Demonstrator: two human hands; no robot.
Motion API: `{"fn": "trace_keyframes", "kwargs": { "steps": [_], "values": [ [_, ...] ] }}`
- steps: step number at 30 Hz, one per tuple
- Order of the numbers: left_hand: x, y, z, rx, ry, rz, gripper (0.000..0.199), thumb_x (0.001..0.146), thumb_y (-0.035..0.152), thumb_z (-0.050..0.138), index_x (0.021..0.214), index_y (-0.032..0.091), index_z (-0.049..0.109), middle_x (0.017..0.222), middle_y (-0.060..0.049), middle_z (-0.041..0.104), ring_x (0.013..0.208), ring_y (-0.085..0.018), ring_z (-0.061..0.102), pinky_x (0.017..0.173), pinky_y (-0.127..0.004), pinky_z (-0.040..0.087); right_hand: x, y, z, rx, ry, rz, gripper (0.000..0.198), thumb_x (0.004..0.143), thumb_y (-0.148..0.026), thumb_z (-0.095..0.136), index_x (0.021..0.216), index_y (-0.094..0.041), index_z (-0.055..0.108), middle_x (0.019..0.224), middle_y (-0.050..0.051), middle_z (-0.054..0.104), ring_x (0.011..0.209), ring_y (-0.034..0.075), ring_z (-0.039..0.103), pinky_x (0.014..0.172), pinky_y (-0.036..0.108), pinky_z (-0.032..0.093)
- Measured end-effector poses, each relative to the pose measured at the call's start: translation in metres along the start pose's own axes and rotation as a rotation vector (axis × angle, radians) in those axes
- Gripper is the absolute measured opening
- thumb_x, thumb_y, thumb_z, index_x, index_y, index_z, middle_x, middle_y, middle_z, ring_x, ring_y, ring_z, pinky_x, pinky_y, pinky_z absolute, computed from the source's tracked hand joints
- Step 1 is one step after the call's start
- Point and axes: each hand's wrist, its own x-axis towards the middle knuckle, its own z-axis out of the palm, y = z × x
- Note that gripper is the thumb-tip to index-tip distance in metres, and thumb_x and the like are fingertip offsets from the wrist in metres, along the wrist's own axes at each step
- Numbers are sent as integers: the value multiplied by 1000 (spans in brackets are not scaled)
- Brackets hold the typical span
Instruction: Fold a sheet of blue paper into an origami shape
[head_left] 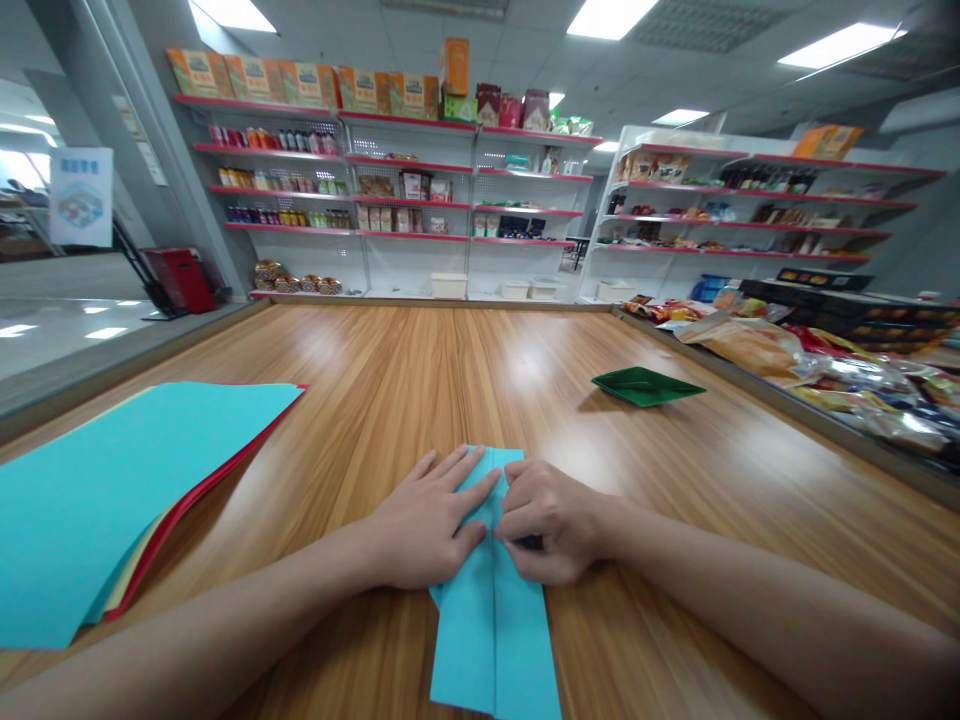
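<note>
A light-blue paper (491, 640), folded into a long strip with a line down its middle, lies lengthwise before me on the table. My left hand (427, 520) is flat on its left side with the fingers spread, pressing it down. On the right side of the strip, my right hand (547, 520) is curled into a fist, its knuckles and fingertips against the paper near the middle line. A dark hollow shows between its thumb and fingers. A small blue corner sticks out under the strip by my left wrist.
A stack of coloured sheets (150, 480), blue on top with red and cream beneath, lies at left. A green folded paper piece (649, 387) sits at right on the wooden table (360, 370). Packaged snacks (825, 360) fill the space past the right edge. Stocked shelves (409, 160) stand behind.
</note>
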Motion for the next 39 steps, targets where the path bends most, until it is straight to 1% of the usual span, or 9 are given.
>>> {"fn": "trace_keyframes", "kwargs": {
  "steps": [7, 20, 24, 33, 37, 39],
  "values": [
    [0, -1, 1, -4, -2, -4, 59, 94, 48, 32, 148, 28, 17, 155, -7, 9, 141, -29, 4, 111, -54, 12, 2, -3, -1, 1, 95, -3, 22, 67, -14, 47, 50, -19, 35, 45, -4, 49, 44, 10, 37, 59, 30, 32],
    [2, 0, 0, 1, -9, -7, 59, 94, 48, 32, 148, 28, 17, 155, -9, 9, 141, -29, 5, 111, -55, 12, 3, -4, -1, -10, 98, 4, 23, 69, -15, 48, 50, -18, 35, 46, -4, 52, 45, 10, 37, 59, 30, 32],
    [1, 0, 0, -5, -6, -5, 59, 94, 48, 32, 148, 28, 17, 155, -8, 10, 141, -29, 5, 111, -55, 12, 3, -3, -1, -24, 58, 11, 24, 70, -15, 48, 50, -19, 35, 46, -4, 51, 46, 10, 38, 61, 29, 34],
    [1, 1, -1, 7, -11, 0, 60, 94, 50, 29, 148, 28, 15, 155, -8, 9, 141, -29, 6, 111, -55, 13, 3, -8, -7, -51, -108, 45, 16, 72, -15, 48, 57, -19, 46, 54, -2, 57, 51, 11, 43, 58, 28, 34],
    [1, 1, 0, 12, -9, 1, 60, 94, 51, 30, 148, 28, 15, 154, -9, 11, 141, -29, 6, 111, -55, 13, 7, -10, -10, -90, -140, 60, 16, 72, -16, 50, 57, -19, 47, 55, -1, 58, 50, 11, 44, 60, 28, 36],
    [1, 1, 0, 10, -6, 2, 60, 94, 50, 30, 148, 28, 16, 154, -9, 10, 141, -29, 6, 111, -55, 13, 6, -9, -10, -81, -134, 64, 15, 72, -16, 49, 57, -19, 48, 55, -1, 58, 50, 11, 43, 60, 28, 36]
  ]
}}
